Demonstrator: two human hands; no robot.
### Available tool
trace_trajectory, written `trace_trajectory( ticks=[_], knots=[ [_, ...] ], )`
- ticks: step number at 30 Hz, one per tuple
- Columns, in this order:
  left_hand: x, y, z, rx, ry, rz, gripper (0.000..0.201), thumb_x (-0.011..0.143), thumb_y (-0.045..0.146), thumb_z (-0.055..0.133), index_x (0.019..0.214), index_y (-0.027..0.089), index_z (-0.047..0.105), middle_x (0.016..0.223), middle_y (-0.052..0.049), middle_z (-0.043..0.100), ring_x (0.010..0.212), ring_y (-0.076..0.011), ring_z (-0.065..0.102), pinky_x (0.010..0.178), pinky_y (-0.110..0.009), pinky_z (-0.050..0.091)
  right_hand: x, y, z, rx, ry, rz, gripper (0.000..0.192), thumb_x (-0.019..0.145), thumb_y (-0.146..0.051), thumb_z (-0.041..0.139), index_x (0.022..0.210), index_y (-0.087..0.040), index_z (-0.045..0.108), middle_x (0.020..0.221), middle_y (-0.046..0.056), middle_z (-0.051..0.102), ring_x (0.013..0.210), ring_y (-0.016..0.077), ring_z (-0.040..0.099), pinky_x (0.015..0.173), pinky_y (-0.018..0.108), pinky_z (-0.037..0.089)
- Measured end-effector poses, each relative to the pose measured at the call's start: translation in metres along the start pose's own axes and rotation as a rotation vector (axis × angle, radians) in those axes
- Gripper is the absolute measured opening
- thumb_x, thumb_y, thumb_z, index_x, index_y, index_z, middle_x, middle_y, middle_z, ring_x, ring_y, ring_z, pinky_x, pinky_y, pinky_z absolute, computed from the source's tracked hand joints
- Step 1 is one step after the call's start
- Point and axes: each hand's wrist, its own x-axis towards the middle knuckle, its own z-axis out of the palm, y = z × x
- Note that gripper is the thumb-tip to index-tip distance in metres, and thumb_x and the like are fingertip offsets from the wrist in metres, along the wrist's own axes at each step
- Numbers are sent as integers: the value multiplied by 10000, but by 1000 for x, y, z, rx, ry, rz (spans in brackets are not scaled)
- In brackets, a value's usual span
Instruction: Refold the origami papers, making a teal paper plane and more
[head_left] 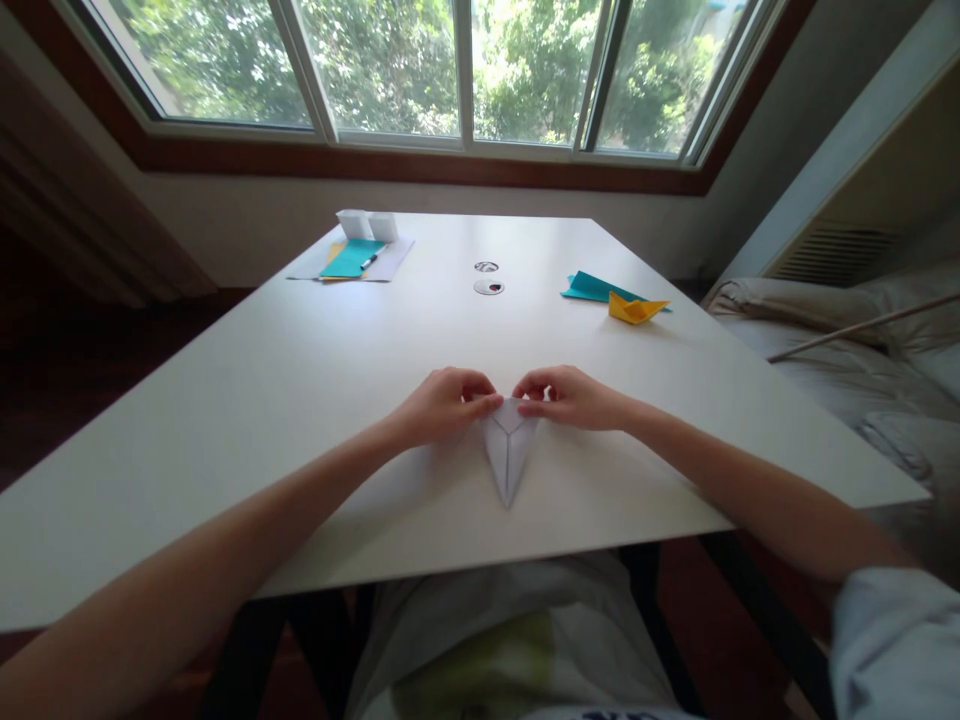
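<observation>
A folded piece of white paper (509, 452) lies near the front of the white table, kite-shaped, its narrow point toward me and a crease down the middle. At its upper left corner, my left hand (454, 402) pinches the paper between thumb and fingers. My right hand (568, 398) does the same at the upper right corner, thumb on top. The fingertips of both hands are close together along the wide upper edge, and they partly hide it.
A yellow paper boat (636, 309) and a teal paper plane (600, 287) rest at the right. Back left are teal paper (354, 259), a pen (373, 257) and white folded paper boxes (367, 225). Two round discs (489, 287) lie mid-table. The table's front edge (480, 562) is close to me.
</observation>
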Motion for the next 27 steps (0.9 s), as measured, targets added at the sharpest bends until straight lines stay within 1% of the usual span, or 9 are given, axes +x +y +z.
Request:
trace_trajectory(
  ticks=[5, 9, 13, 17, 18, 20, 22, 24, 27],
  knots=[
    [1, 3, -1, -458, 19, -188, 367, 705, 453, 617, 818, 108, 670, 669, -51, 639, 594, -129, 561, 513, -223, 431, 2, 1, -2, 231, 31, -2, 304, 768, -396, 572, 906, -131, 632, 699, 7, 568, 658, 115, 517, 645, 270, 433],
    [0, 10, 0, -664, 111, -198, 304, 643, 396, 694, 744, 111, 669, 666, -37, 646, 598, -121, 567, 564, -236, 464, 0, -3, -3, 306, 102, 11, 309, 740, -406, 604, 896, -140, 637, 713, 7, 563, 665, 117, 517, 651, 280, 454],
    [0, 14, 1, -697, 204, -156, 279, 631, 365, 714, 741, 112, 671, 673, -28, 654, 607, -121, 568, 565, -230, 459, -1, -6, -3, 359, 157, 51, 350, 724, -424, 625, 944, -152, 634, 732, 10, 578, 662, 110, 521, 613, 256, 459],
    [1, 13, 2, -739, 262, -139, 262, 625, 347, 729, 725, 114, 664, 678, -24, 665, 608, -115, 572, 583, -232, 468, 0, -6, -2, 436, 147, 182, 364, 719, -480, 616, 854, -143, 642, 811, 49, 623, 643, 108, 533, 499, 210, 433],
    [1, 13, 3, -748, 277, -133, 261, 620, 344, 734, 725, 116, 663, 684, -25, 668, 614, -117, 576, 590, -235, 471, 0, -6, -2, 459, 167, 217, 377, 714, -484, 622, 879, -146, 637, 848, 59, 628, 647, 109, 541, 493, 208, 441],
    [2, 13, 5, -757, 313, -120, 263, 611, 338, 742, 726, 116, 660, 699, -30, 675, 634, -126, 585, 606, -244, 478, 1, -6, -1, 519, 210, 293, 441, 701, -478, 643, 999, -157, 606, 896, 74, 631, 659, 116, 562, 500, 215, 466],
    [2, 13, 6, -760, 348, -112, 266, 609, 336, 744, 725, 114, 655, 707, -35, 678, 649, -133, 590, 617, -252, 483, 1, -7, -1, 585, 209, 346, 482, 691, -471, 658, 1045, -151, 591, 864, 76, 636, 651, 118, 572, 515, 226, 484],
    [2, 14, 7, -766, 351, -111, 267, 615, 336, 740, 725, 109, 651, 708, -39, 676, 653, -135, 590, 620, -256, 486, 2, -8, -1, 639, 192, 342, 425, 682, -464, 668, 950, -136, 635, 799, 65, 641, 649, 115, 571, 541, 227, 484],
    [2, 15, 7, -781, 318, -132, 271, 620, 341, 731, 724, 106, 645, 696, -36, 665, 642, -133, 586, 613, -261, 490, 2, -8, 0, 718, 213, 277, 335, 651, -430, 700, 805, -134, 668, 775, 49, 644, 693, 119, 573, 595, 229, 476]
  ],
)
